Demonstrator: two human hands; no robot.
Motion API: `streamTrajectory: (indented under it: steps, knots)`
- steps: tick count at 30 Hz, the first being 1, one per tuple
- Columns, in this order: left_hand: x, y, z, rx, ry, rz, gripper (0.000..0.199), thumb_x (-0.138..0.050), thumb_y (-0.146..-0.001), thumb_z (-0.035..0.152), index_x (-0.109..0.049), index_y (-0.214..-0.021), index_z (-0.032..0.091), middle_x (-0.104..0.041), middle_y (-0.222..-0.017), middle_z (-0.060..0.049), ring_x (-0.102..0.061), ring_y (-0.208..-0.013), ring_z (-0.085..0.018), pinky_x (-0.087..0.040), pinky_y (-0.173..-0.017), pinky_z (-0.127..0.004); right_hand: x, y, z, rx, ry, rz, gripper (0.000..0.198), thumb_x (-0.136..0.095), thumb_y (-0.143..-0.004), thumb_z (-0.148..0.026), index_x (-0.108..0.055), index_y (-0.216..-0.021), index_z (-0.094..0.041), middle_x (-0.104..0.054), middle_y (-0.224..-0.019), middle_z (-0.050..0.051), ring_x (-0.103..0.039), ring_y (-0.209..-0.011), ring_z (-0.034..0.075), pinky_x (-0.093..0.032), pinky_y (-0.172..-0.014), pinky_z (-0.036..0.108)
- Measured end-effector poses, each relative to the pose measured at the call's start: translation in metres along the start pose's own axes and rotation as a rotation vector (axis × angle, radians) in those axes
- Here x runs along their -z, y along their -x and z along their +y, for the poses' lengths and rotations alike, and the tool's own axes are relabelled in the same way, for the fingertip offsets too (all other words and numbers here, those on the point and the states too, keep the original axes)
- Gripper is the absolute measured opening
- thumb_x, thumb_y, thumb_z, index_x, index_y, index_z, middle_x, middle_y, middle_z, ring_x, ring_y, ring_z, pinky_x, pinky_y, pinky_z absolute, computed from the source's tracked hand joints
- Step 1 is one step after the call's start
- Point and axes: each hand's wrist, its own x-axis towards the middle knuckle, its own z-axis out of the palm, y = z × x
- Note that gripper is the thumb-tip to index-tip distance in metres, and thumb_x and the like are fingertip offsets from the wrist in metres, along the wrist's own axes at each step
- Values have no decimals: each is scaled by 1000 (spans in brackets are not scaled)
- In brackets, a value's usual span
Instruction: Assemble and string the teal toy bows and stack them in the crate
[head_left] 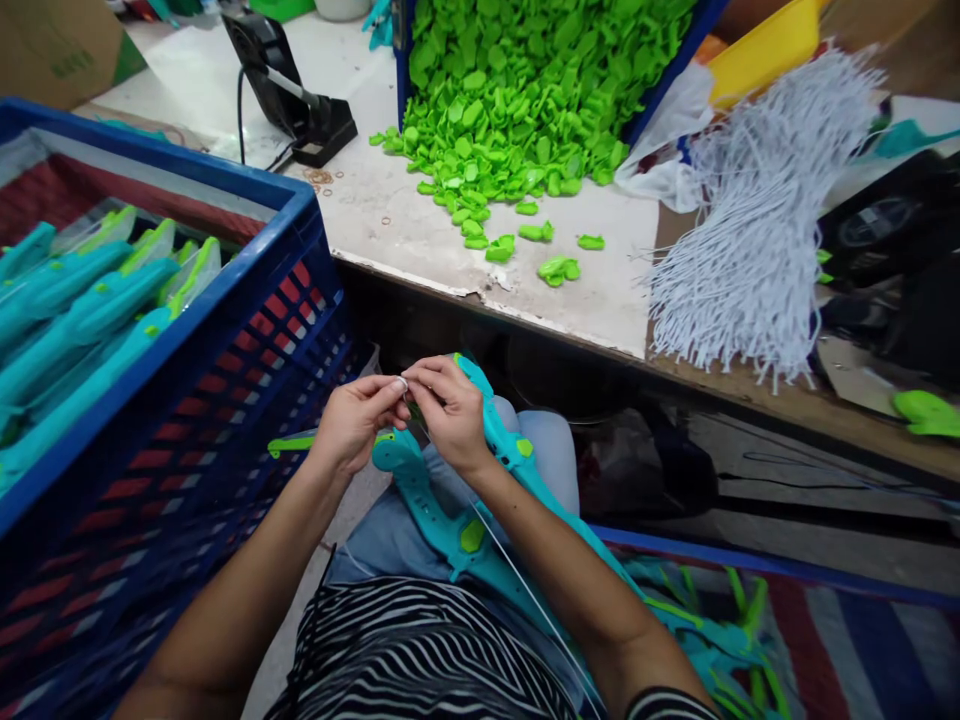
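Note:
My left hand [354, 420] and my right hand [453, 412] meet above my lap, fingertips pinched together on a white string [517, 574]. A small loop of it shows between the thumbs. From there the string runs down past my right forearm. Across my thighs lies a turquoise plastic toy bow [420, 490] with green hexagonal pieces set in it, one of them a green cap [472, 536]. Its far limb passes behind my right hand. A green strip [292, 443] sticks out behind my left wrist; how it is attached is hidden.
A blue crate [300, 215] of turquoise and green toy parts [97, 290] stands at left. On the table [600, 300] lie spilled green plastic pieces [517, 130], a bundle of white strings [757, 220] and a black stand [292, 90]. More toy parts [727, 640] lie at lower right.

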Motion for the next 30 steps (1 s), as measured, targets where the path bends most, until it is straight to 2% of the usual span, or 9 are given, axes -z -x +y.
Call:
streamTrajectory:
  steps: [3, 5, 8, 13, 16, 20, 23, 27, 30]
  knots:
    - [-3, 1, 0, -10, -10, 38, 37, -83, -46, 35, -64, -65, 10, -58, -52, 0, -53, -45, -9, -44, -40, -18, 2, 0, 3, 35, 14, -109, 22, -48, -90, -16, -68, -96, -21, -63, -94, 4, -61, -87, 14, -51, -74, 27]
    - [-7, 0, -1, -9, -12, 63, 34, -80, -48, 35, -61, -64, 12, -56, -50, 1, -51, -43, -9, -42, -39, -18, 6, -1, 3, 79, 57, -125, 23, -48, -90, -16, -67, -102, -21, -63, -97, 5, -61, -88, 14, -51, -76, 28]
    - [-9, 0, 1, 15, -12, 66, 29, -76, -50, 32, -58, -61, 13, -54, -48, 2, -51, -42, -9, -41, -39, -18, 12, -4, 1, 156, 114, -122, 17, -52, -90, -20, -68, -97, -20, -63, -91, 5, -60, -84, 14, -51, -73, 28]
    - [1, 1, 8, 115, -7, -77, 26, -75, -50, 28, -64, -65, 9, -60, -55, -2, -55, -50, -11, -46, -44, -20, 23, -12, -2, 220, 137, -239, 14, -52, -91, -19, -65, -85, -18, -62, -83, 4, -59, -77, 13, -49, -69, 25]
    - [8, 3, 11, 148, -75, -132, 28, -77, -49, 23, -68, -70, 8, -62, -59, -3, -56, -52, -11, -46, -46, -19, 26, -12, -4, 232, 136, -302, 16, -49, -91, -18, -62, -81, -18, -61, -80, 4, -58, -76, 13, -49, -69, 26]
    - [12, 2, 9, 141, -209, -153, 30, -80, -50, 28, -64, -68, 11, -59, -55, 0, -46, -42, -7, -33, -37, -17, 25, -6, -4, 133, 79, -300, 14, -51, -89, -19, -58, -77, -18, -60, -78, 3, -57, -75, 14, -47, -69, 27]
    - [13, 2, 4, 133, -301, -130, 34, -82, -49, 36, -58, -58, 13, -49, -45, 4, -35, -37, -4, -21, -35, -16, 25, 0, -1, -1, 12, -294, 13, -53, -88, -20, -58, -76, -18, -61, -77, 2, -57, -74, 13, -47, -67, 27]
    - [15, 5, 0, 171, -348, -154, 35, -81, -51, 41, -64, -60, 11, -45, -45, 4, -32, -42, -4, -19, -41, -17, 30, 8, 1, -68, -45, -326, 12, -53, -88, -20, -59, -77, -18, -62, -78, 2, -59, -74, 13, -48, -68, 26]
    - [17, 8, -3, 223, -353, -191, 37, -79, -51, 42, -72, -71, 11, -49, -49, 2, -32, -45, -5, -19, -43, -19, 33, 14, 2, -26, -9, -319, 12, -53, -89, -20, -59, -79, -18, -62, -79, 3, -59, -76, 14, -49, -70, 27]
